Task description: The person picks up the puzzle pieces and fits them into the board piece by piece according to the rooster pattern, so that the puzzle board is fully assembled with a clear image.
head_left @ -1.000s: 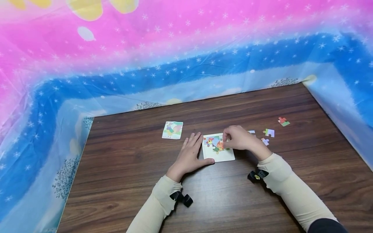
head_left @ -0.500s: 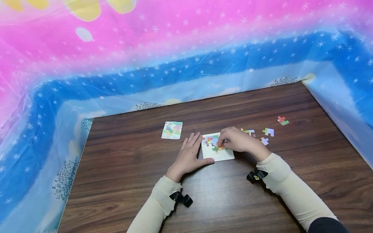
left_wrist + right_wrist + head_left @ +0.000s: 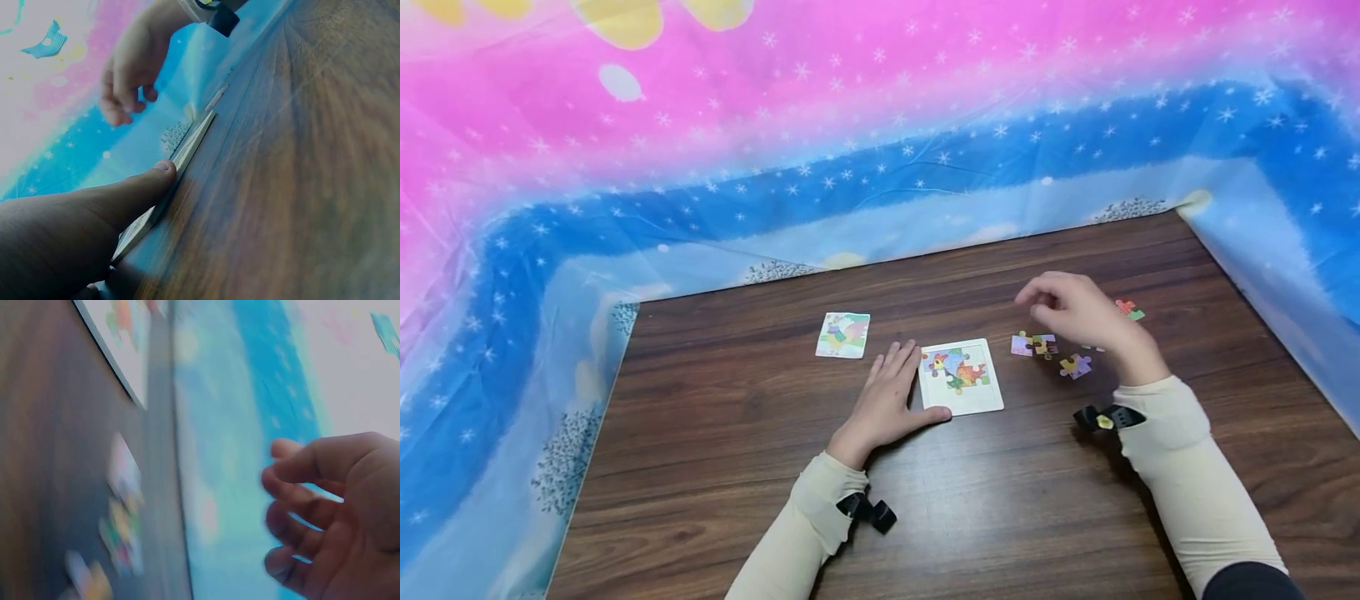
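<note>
A white square puzzle tray point(image 3: 976, 403) lies on the table, with several joined jigsaw pieces point(image 3: 967, 375) in its upper part. My left hand point(image 3: 891, 400) rests against the tray's left side, fingers straight; its thumb point(image 3: 140, 187) touches the near edge. To the right, my right hand point(image 3: 1078, 308) is raised over the loose jigsaw pieces point(image 3: 1033, 345), its fingers loosely bent and holding nothing. A purple and yellow piece point(image 3: 1076, 366) lies just below that hand. Beyond the hand is a red and green piece point(image 3: 1127, 309); another is mostly hidden under it.
A small picture card point(image 3: 843, 335) lies left of the tray, toward the back. The dark wooden table point(image 3: 722, 433) meets a pink and blue printed cloth point(image 3: 850, 183) along its back and sides.
My right hand has left the pieces in the tray and moved right and up, over the loose ones. An orange piece now shows uncovered in the tray. My left hand has stayed put.
</note>
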`<action>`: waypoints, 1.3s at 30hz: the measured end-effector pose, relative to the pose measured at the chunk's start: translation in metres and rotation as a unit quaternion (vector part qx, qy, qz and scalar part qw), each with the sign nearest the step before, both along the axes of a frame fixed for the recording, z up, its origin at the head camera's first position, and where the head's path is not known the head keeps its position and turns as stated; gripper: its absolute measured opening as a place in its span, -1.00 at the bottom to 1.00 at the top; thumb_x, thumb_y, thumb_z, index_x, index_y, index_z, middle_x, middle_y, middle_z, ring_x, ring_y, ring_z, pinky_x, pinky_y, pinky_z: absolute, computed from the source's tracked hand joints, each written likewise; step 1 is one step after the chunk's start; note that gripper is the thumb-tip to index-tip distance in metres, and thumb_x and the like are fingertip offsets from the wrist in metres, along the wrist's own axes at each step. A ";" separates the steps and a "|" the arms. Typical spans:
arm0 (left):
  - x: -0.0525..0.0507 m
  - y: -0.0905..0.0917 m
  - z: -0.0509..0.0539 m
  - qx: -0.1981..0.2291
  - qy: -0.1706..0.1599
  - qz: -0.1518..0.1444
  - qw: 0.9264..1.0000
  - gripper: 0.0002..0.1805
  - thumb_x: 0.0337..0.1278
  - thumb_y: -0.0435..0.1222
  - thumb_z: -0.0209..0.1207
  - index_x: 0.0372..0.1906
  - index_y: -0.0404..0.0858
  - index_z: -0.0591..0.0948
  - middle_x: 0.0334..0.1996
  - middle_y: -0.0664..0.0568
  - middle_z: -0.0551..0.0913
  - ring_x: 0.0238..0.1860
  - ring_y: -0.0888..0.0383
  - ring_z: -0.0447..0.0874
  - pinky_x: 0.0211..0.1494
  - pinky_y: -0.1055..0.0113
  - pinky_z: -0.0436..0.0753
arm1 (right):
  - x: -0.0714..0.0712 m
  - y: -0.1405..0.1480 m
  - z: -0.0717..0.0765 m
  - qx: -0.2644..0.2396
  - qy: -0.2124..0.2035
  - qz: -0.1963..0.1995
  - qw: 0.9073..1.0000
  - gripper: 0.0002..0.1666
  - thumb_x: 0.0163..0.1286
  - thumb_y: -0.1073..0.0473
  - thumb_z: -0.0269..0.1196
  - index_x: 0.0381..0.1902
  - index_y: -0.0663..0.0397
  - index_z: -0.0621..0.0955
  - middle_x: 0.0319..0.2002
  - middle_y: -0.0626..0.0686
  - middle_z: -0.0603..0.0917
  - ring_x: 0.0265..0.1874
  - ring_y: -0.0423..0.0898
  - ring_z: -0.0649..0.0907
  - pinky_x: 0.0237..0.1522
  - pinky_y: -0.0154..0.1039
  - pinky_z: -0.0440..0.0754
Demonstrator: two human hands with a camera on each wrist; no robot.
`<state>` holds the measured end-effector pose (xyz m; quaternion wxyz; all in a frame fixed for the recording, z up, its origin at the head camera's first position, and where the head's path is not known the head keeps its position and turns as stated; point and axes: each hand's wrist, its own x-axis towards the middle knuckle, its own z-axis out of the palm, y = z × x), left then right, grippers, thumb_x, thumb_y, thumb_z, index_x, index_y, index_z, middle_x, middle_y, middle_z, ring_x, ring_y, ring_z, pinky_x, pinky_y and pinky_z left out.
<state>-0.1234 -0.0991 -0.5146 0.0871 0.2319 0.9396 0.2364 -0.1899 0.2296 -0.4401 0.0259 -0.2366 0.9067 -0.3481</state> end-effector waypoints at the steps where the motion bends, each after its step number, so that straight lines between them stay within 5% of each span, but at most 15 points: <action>1: 0.000 0.000 0.000 -0.001 0.001 0.000 1.000 0.22 0.23 0.32 0.33 0.71 -0.28 0.05 0.70 -0.15 0.03 0.72 -0.08 -0.20 0.72 -0.02 -0.17 | 0.000 0.008 0.003 0.009 -0.016 -0.008 1.000 -0.72 0.46 0.42 0.24 0.05 0.23 0.74 -0.14 0.13 0.74 -0.33 -0.05 0.59 -0.28 -0.13 0.59; 7: 0.000 -0.003 0.000 -0.002 0.004 0.003 1.000 0.22 0.22 0.32 0.33 0.71 -0.26 0.06 0.70 -0.15 0.04 0.71 -0.08 -0.19 0.72 -0.01 -0.16 | -0.002 0.034 0.008 0.073 -0.105 -0.009 0.992 -0.83 0.42 0.34 0.37 -0.07 0.26 0.77 -0.21 0.08 0.79 -0.28 -0.03 0.69 -0.27 -0.10 0.63; 10: 0.000 -0.004 0.001 0.000 0.003 0.006 1.000 0.22 0.22 0.32 0.33 0.71 -0.26 0.07 0.70 -0.15 0.05 0.71 -0.09 -0.19 0.72 -0.01 -0.16 | -0.003 0.033 0.004 0.088 -0.108 -0.004 0.990 -0.97 0.36 0.31 0.44 -0.29 0.15 0.75 -0.38 -0.02 0.75 -0.41 -0.08 0.65 -0.37 -0.14 0.60; 15: 0.000 -0.004 0.002 0.002 0.005 0.007 1.000 0.21 0.22 0.31 0.34 0.71 -0.26 0.09 0.69 -0.15 0.05 0.71 -0.09 -0.18 0.72 -0.02 -0.16 | -0.002 0.022 0.001 0.100 -0.117 -0.001 0.988 -0.85 0.31 0.24 0.51 -0.39 0.06 0.70 -0.41 -0.04 0.71 -0.44 -0.09 0.61 -0.38 -0.15 0.58; 24: -0.002 -0.004 0.002 -0.004 0.004 0.002 1.000 0.21 0.23 0.31 0.33 0.71 -0.26 0.07 0.70 -0.14 0.03 0.72 -0.08 -0.20 0.72 -0.02 -0.17 | 0.006 0.022 0.001 0.180 -0.222 -0.014 0.958 -0.69 0.16 0.32 0.55 -0.55 0.06 0.58 -0.51 0.00 0.60 -0.52 -0.04 0.54 -0.47 -0.18 0.42; 33: -0.003 -0.002 0.002 -0.006 0.004 -0.001 1.000 0.22 0.24 0.33 0.31 0.72 -0.26 0.05 0.70 -0.14 0.02 0.72 -0.08 -0.20 0.72 -0.02 -0.17 | 0.013 0.016 0.006 0.208 -0.203 -0.013 0.957 -0.73 0.23 0.33 0.50 -0.48 0.08 0.58 -0.46 0.03 0.57 -0.50 -0.03 0.49 -0.46 -0.16 0.42; 39: -0.004 -0.001 0.002 -0.002 -0.003 -0.008 1.000 0.23 0.25 0.33 0.30 0.72 -0.27 0.02 0.71 -0.13 -0.01 0.72 -0.06 -0.23 0.73 0.00 -0.19 | 0.025 0.010 0.005 0.279 -0.201 -0.028 0.939 -0.76 0.07 0.21 0.60 -0.52 0.04 0.68 -0.57 -0.04 0.56 -0.56 -0.07 0.49 -0.52 -0.18 0.41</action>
